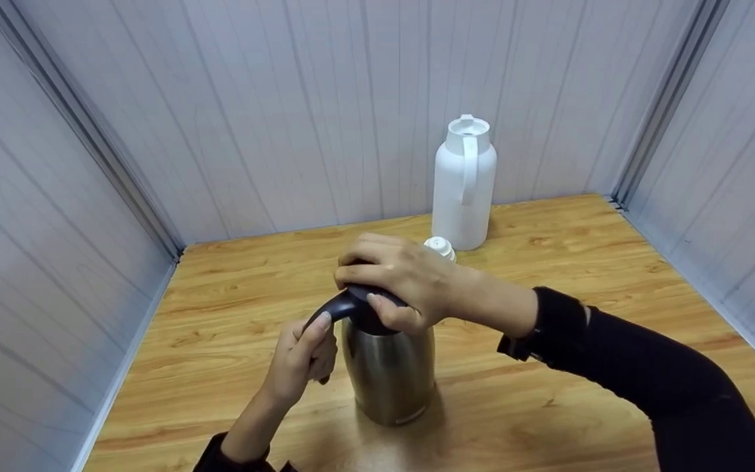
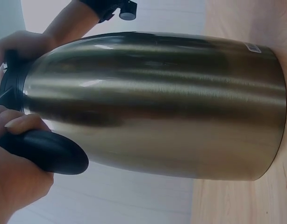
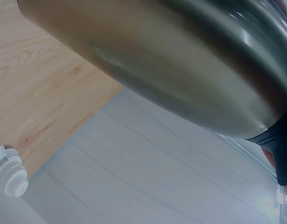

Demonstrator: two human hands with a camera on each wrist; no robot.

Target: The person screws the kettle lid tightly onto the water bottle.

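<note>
Brushed-steel vacuum flask [image 1: 389,370], tall and rounded with a black plastic top, was seen standing upright on the honey-coloured wooden tabletop [image 1: 613,275], near its front edge and roughly midway across. Its curved black handle [image 1: 333,308] was gripped by the left hand [image 1: 302,360], the fingers curled round it and the thumb laid along its upper side; in the left wrist view the same black handle [image 2: 45,151] was shown clasped beside the flask's shiny wall [image 2: 157,102]. The round black lid [image 1: 369,313] was covered by the right hand [image 1: 394,278], whose fingers were wrapped over the top and whose thumb was pressed against the lid's near side, so that the lid was grasped from above. A black sleeve [image 1: 646,373] was worn on the right arm. In the right wrist view only the steel body [image 3: 181,70] and a sliver of the black top were shown, so that hand's hold could not be judged from there. Behind the flask, well apart and close to the pale panelled wall [image 1: 286,118], a white plastic jug with a side handle [image 1: 463,183] was stood upright. A small white ribbed stopper [image 1: 440,247] was seen lying on the table just in front of the jug, partly hidden by the right hand.
</note>
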